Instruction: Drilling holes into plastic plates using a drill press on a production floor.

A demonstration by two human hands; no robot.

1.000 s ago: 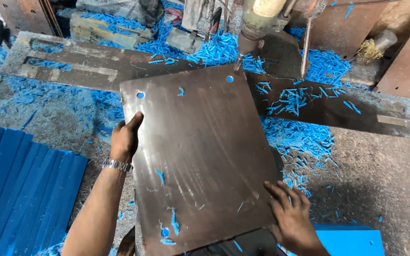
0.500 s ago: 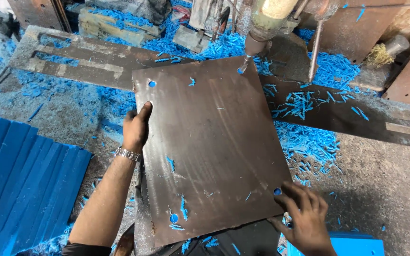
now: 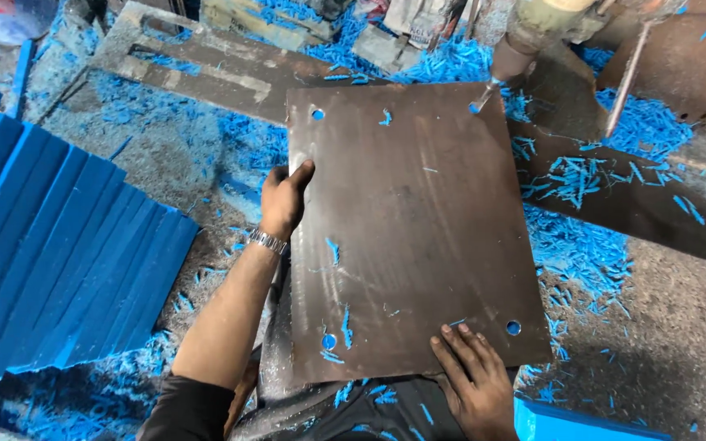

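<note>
**A:** Looking straight down on a large, flat, dark brown rectangular metal plate [image 3: 410, 237], lying tilted a little across the work surface, its long side running away from the person. Where's the left hand [image 3: 283, 200]?

**B:** On the plate's left edge, about a third of the way down from the far corner. Thumb up on the top face, the other fingers curled round the edge, so it's clamped on the sheet. There's a silver metal wristwatch [image 3: 266, 241] on that wrist.

**A:** And the right hand [image 3: 474, 380]?

**B:** Down at the near edge, towards the right. It's open, fingers spread and pressed flat on the plate's top face, not wrapped round anything. Fingertips just short of the small round hole [image 3: 513, 327] near the plate's near right corner.

**A:** So the hands are well apart, one gripping the side, one resting flat on the near end. More holes?

**B:** One at the far left corner [image 3: 318, 114], one at the near left [image 3: 328, 341], both showing blue through them. At the far right corner the tip of a grey drill bit [image 3: 480, 100] sits right at the plate, hanging from the machine head above.

**A:** Around it?

**B:** Bright blue plastic shavings [image 3: 582, 253] scattered everywhere, thick to the right of the plate and a few on it. To the left, a row of blue flat slabs [image 3: 59, 261] leaning against each other. Under the near edge, another dark sheet [image 3: 345, 412] pokes out.
</note>
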